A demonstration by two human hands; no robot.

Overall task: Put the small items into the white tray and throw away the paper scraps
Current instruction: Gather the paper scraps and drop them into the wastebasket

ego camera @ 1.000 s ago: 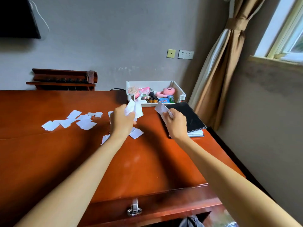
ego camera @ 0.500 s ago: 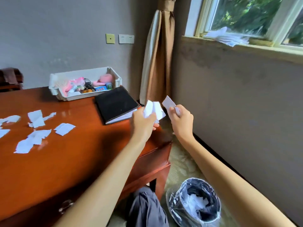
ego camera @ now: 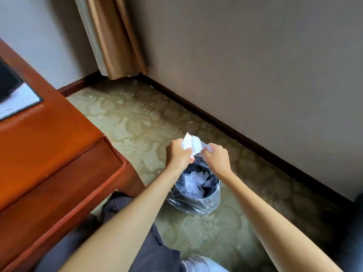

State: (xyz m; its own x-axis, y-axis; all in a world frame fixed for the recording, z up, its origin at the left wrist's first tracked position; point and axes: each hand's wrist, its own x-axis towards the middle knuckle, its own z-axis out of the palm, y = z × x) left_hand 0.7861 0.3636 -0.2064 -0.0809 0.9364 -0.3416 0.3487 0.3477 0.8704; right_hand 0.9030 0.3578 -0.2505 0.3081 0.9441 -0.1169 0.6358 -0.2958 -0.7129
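Both my hands are stretched out over a small waste bin [ego camera: 196, 195] lined with a clear plastic bag that stands on the carpet. White scraps lie inside the bin. My left hand [ego camera: 179, 154] is closed on a bunch of white paper scraps [ego camera: 191, 143]. My right hand [ego camera: 217, 157] pinches another white scrap [ego camera: 207, 147] right beside them. The two hands almost touch, just above the bin's far rim. The white tray and the small items are out of view.
The corner of the red-brown wooden desk [ego camera: 45, 138] fills the left side, with a black notebook [ego camera: 11, 89] on it. A beige curtain [ego camera: 115, 36] hangs in the room corner. A grey wall with dark skirting runs along the right. My legs in dark trousers [ego camera: 149, 254] are below.
The view has swung from the desk top down to the floor. Both hands carried the paper scraps off the desk edge and lowered them over the bin.
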